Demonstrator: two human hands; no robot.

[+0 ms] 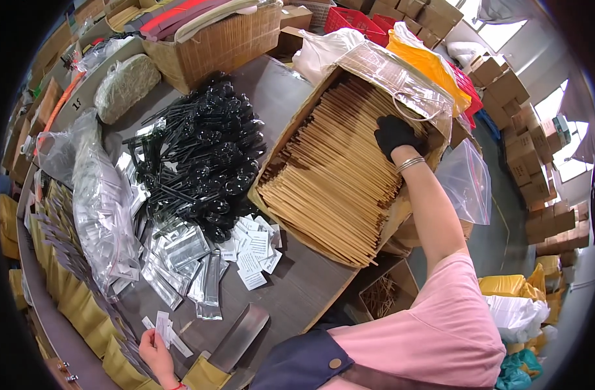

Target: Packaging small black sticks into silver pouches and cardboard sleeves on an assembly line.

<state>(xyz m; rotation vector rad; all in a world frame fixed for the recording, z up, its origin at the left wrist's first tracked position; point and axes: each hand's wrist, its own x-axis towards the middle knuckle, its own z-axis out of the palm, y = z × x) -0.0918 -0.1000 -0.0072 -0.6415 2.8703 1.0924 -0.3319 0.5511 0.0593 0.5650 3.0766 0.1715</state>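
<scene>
My left hand, bare, pinches a narrow white printed slip low on the left. More white slips lie beside its fingertips. My right hand, in a black glove, rests on thin wooden sticks at the right side of an open cardboard box. Its dark fingers blend together, so their grip cannot be made out. Left of the box is a heap of black plastic spoons. Silver flat packets and white printed cards lie below the heap.
A metal-topped block stands near my front. Khaki pouches line the table's left edge, beside a clear bag of packets. A large carton stands behind the spoons. Another box with sticks sits below the table edge.
</scene>
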